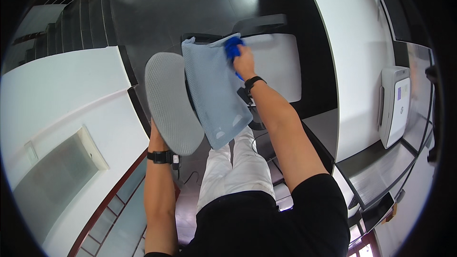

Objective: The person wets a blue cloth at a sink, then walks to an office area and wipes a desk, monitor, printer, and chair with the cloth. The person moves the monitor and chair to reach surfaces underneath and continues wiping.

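Note:
An office chair stands before me, with a grey headrest [173, 101], a light blue mesh backrest [214, 92] and a pale grey seat [278, 67]. My right hand [244, 60] grips a bright blue cloth [234, 46] against the backrest's upper right part in the picture, beside the seat; the cloth is slightly blurred. My left hand [157, 136] is at the headrest's lower left edge, its fingers mostly hidden behind it, so its grip cannot be made out. A black armrest [260, 23] lies beyond the seat.
A long white desktop [339, 60] runs along the right, with a white printer [396, 105] on a surface beyond it. On the left are a white wall [68, 67] and a staircase [78, 25]. Cables [192, 176] lie on the dark floor near my legs.

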The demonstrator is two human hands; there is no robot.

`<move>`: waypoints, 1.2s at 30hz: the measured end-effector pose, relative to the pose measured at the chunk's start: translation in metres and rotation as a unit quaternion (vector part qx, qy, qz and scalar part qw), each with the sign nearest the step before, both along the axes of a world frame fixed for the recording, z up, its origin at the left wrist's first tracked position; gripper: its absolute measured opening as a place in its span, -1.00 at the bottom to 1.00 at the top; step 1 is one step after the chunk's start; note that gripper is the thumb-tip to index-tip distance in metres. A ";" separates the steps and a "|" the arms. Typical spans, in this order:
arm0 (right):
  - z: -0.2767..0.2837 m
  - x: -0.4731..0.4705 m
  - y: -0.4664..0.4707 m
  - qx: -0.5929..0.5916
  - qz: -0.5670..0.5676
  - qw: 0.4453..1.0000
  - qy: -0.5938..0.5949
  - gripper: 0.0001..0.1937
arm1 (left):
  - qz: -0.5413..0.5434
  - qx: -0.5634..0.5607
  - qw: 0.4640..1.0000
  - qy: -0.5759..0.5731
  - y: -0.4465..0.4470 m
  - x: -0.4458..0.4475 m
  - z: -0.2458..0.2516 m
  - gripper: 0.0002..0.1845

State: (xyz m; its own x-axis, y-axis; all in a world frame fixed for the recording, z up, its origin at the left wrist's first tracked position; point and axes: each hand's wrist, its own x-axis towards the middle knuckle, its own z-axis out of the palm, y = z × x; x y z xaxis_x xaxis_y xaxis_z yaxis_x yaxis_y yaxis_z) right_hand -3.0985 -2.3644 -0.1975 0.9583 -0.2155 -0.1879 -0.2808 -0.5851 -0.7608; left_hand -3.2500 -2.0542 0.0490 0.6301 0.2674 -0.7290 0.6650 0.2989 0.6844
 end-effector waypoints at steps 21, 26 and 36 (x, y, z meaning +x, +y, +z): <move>0.019 0.053 -0.029 -0.043 0.045 0.998 -0.004 -0.44 | -0.032 -0.006 0.999 0.022 0.018 -0.011 0.009 -0.41; 0.044 0.069 -0.039 -0.053 -0.177 0.976 -0.113 -0.54 | -0.029 -0.011 0.999 0.018 0.023 -0.012 0.007 -0.39; -0.012 0.089 -0.118 -0.299 0.181 0.918 -0.188 -0.67 | 0.000 0.009 1.000 -0.027 0.012 0.001 -0.004 -0.35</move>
